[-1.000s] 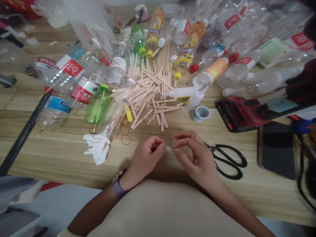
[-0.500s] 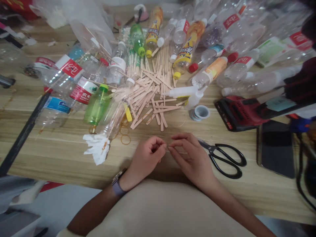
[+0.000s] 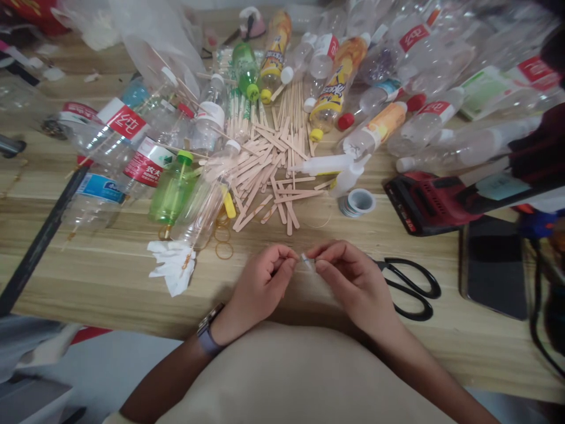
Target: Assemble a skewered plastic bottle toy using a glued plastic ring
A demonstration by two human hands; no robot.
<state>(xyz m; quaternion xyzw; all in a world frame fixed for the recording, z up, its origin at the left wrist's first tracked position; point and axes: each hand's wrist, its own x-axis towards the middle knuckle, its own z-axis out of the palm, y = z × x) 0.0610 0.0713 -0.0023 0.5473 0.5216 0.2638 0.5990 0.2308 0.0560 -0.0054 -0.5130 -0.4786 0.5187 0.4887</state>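
Observation:
My left hand [image 3: 265,282] is closed in a pinch near the table's front edge; what its fingertips hold is too small to make out. Just right of it, my right hand [image 3: 355,282] pinches a small pale piece [image 3: 305,259] between thumb and fingers. The two sets of fingertips are a short gap apart. Black-handled scissors [image 3: 412,288] lie partly behind my right hand, their blades hidden. Beyond my hands is a pile of flat wooden sticks [image 3: 265,171]. A roll of tape or wire [image 3: 357,202] stands to the right of the pile.
Clear bottles [image 3: 194,206] with sticks lie at the left beside a crumpled tissue [image 3: 172,268] and rubber bands [image 3: 223,250]. More bottles [image 3: 335,82] fill the back and right. A red and black power tool [image 3: 432,203] and a dark phone [image 3: 494,268] are at the right.
My right hand has moved slightly right, away from my left, and its fingers have curled in. The small pale piece now shows at its fingertips. More of the scissors is covered.

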